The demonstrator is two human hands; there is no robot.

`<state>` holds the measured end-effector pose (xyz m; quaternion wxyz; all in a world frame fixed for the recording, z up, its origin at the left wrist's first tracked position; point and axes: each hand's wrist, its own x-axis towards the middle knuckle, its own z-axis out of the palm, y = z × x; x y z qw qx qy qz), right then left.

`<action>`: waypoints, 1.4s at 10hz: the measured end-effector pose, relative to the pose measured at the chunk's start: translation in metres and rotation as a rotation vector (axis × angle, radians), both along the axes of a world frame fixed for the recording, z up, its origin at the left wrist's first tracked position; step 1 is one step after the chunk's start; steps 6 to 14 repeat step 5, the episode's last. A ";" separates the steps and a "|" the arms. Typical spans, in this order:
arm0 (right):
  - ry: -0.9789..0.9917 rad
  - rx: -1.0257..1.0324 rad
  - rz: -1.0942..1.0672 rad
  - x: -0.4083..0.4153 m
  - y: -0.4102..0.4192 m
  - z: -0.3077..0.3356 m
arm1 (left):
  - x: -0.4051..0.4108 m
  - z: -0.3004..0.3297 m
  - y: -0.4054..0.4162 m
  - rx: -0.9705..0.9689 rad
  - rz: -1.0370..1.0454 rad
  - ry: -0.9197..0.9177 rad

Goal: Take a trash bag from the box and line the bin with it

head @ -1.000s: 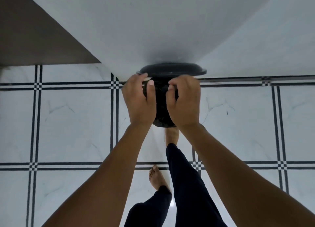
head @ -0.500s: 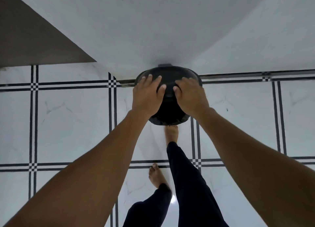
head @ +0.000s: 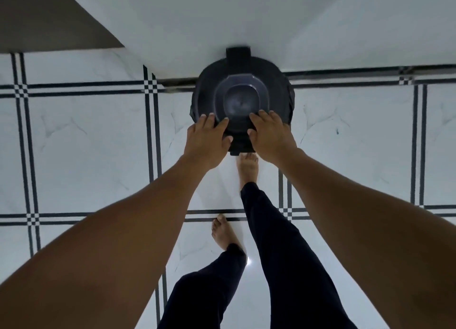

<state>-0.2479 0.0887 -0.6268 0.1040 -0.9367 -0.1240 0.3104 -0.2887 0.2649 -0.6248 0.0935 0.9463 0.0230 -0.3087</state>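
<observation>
Item: bin (head: 243, 94), round, dark, standing on the tiled floor (head: 86, 143) against the foot of the white wall (head: 197, 20). Seen from straight above; its top shows a dark ring with a paler, glossy centre, and a dark hinge block juts from its far edge.

Item: trash bag. Dark film appears to wrap the bin's outer rim, puckered at the bin's left and right edges; whether the glossy centre is bag or bare bucket cannot be told.

Item: box. Not in view.

Item: left hand (head: 207, 141), at the bin's near-left edge. Grip released: fingers straight, spread, resting on the rim.

Item: right hand (head: 270, 133), at the bin's near-right edge. Fingers bent over the rim; whether they pinch film or merely press it cannot be told.

Item: bare foot (head: 248, 168), just near of the bin, toes by a dark tab at its base.

Step in hand, as judged: seating the bag's mouth around the rim, late in the task.

Next move calls for: smoothing film evenly round the rim and pushing slack down inside.
</observation>
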 end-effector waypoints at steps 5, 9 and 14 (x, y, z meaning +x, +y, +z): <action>-0.634 0.131 0.128 0.031 -0.013 0.415 | 0.009 0.413 0.034 0.082 -0.171 -0.679; -0.634 0.131 0.128 0.031 -0.013 0.415 | 0.009 0.413 0.034 0.082 -0.171 -0.679; -0.634 0.131 0.128 0.031 -0.013 0.415 | 0.009 0.413 0.034 0.082 -0.171 -0.679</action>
